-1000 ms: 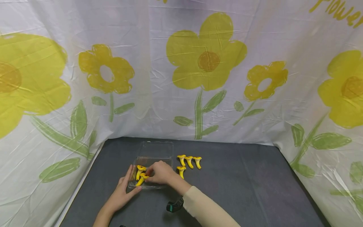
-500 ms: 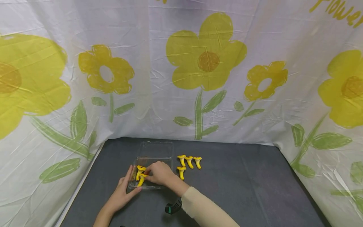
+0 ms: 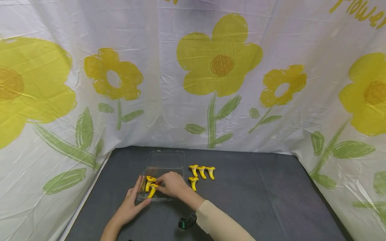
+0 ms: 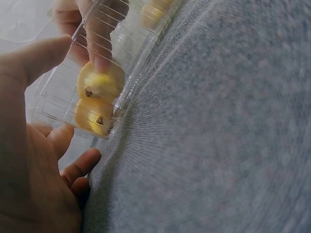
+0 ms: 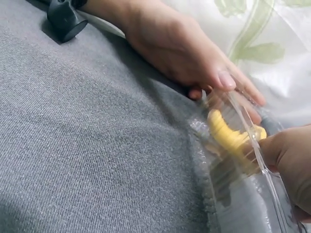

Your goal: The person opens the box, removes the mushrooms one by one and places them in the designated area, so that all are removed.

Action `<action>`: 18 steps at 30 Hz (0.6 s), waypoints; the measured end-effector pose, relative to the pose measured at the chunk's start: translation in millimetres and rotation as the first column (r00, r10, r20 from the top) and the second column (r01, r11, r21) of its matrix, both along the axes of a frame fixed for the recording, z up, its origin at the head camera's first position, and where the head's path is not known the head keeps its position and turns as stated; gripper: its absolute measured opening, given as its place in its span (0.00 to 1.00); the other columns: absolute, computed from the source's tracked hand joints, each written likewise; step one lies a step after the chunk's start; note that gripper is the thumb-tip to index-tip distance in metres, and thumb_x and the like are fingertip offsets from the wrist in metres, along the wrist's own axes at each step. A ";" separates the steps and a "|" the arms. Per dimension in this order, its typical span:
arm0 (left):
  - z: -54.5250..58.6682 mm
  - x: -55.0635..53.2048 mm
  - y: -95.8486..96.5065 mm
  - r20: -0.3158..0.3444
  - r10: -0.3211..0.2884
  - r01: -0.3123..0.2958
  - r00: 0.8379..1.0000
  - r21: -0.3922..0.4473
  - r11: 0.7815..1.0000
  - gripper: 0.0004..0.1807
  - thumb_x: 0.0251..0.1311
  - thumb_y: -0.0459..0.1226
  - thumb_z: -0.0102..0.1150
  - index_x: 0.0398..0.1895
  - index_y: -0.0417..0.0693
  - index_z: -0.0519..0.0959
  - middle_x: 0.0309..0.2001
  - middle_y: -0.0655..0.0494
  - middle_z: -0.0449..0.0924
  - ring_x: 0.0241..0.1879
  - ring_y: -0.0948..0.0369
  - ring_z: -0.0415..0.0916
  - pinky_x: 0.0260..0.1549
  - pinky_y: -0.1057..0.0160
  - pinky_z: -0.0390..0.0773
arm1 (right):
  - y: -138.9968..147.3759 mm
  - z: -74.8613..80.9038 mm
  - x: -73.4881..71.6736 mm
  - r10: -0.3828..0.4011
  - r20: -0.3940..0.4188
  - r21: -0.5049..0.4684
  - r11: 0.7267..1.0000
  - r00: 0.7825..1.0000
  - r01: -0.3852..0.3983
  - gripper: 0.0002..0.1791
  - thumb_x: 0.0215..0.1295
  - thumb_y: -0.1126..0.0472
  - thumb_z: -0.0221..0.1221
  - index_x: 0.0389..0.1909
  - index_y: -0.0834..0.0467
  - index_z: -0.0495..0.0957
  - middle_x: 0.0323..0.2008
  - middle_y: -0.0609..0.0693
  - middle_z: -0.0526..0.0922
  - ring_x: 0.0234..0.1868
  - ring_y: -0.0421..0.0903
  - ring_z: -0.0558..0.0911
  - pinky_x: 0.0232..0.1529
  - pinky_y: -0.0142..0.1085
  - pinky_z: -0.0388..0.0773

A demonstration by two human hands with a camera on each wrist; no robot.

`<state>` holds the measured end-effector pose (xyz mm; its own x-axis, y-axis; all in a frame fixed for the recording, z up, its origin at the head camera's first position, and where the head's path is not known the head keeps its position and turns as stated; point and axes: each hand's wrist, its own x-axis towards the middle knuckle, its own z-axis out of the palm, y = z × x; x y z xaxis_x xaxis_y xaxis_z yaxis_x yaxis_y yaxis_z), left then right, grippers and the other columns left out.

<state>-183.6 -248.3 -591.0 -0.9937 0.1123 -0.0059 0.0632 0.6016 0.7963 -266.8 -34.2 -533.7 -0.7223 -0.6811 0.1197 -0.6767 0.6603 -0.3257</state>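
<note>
In the head view a clear plastic clamshell box (image 3: 163, 199) stands with its lid up, holding two yellow chanterelle mushrooms. My right hand (image 3: 172, 184) reaches inside and pinches the nearer chanterelle (image 3: 152, 191) by its cap. The other chanterelle (image 3: 149, 182) lies just behind it, by the box's left wall. My left hand (image 3: 129, 205) rests on the box's near left corner, fingers along the left side and thumb at the front rim. Through the wall, the left wrist view shows both stem ends, with a right fingertip on one mushroom (image 4: 99, 80).
Right of the box lie a row of three chanterelles (image 3: 201, 172) and a single one (image 3: 193, 183) nearer me. All stand on a dark grey cloth-covered table (image 3: 256, 201). A white curtain with printed flowers (image 3: 163, 100) hangs around the back and sides.
The pinched chanterelle has turned slightly, its stem end shifting a little to the right. My right hand has barely moved, and the left stays at the box corner.
</note>
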 end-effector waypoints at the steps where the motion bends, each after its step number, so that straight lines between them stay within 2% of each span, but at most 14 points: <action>1: -0.1 0.3 0.0 -0.004 0.001 -0.001 1.000 0.000 1.000 0.59 0.71 0.52 0.67 0.89 0.49 0.36 0.85 0.39 0.49 0.71 0.37 0.59 0.59 0.26 0.68 | 1.2 0.5 0.4 0.002 0.005 -0.010 1.000 1.000 -0.002 0.11 0.71 0.51 0.71 0.49 0.48 0.92 0.44 0.38 0.92 0.30 0.30 0.83 0.30 0.23 0.75; 10: -0.8 0.4 1.1 -0.024 0.008 -0.008 1.000 -0.010 1.000 0.58 0.71 0.53 0.67 0.88 0.47 0.38 0.84 0.38 0.50 0.70 0.37 0.60 0.58 0.26 0.68 | 17.5 0.8 1.9 -0.040 0.014 -0.109 0.993 0.999 0.041 0.10 0.71 0.50 0.70 0.48 0.46 0.93 0.43 0.38 0.92 0.31 0.29 0.83 0.30 0.22 0.74; 18: -1.1 -1.2 1.6 -0.026 0.007 -0.007 1.000 -0.012 1.000 0.58 0.71 0.53 0.67 0.88 0.48 0.38 0.85 0.41 0.49 0.70 0.37 0.59 0.58 0.25 0.67 | 32.4 6.7 6.5 -0.051 0.020 -0.229 0.972 0.998 0.054 0.09 0.70 0.53 0.71 0.47 0.49 0.93 0.44 0.41 0.93 0.42 0.38 0.89 0.43 0.26 0.81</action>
<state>-184.8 -246.8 -592.1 -0.9942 0.1056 0.0183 0.0795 0.6119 0.7869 -260.2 -1.8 -527.1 -0.7592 -0.5976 0.2579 -0.6372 0.6015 -0.4819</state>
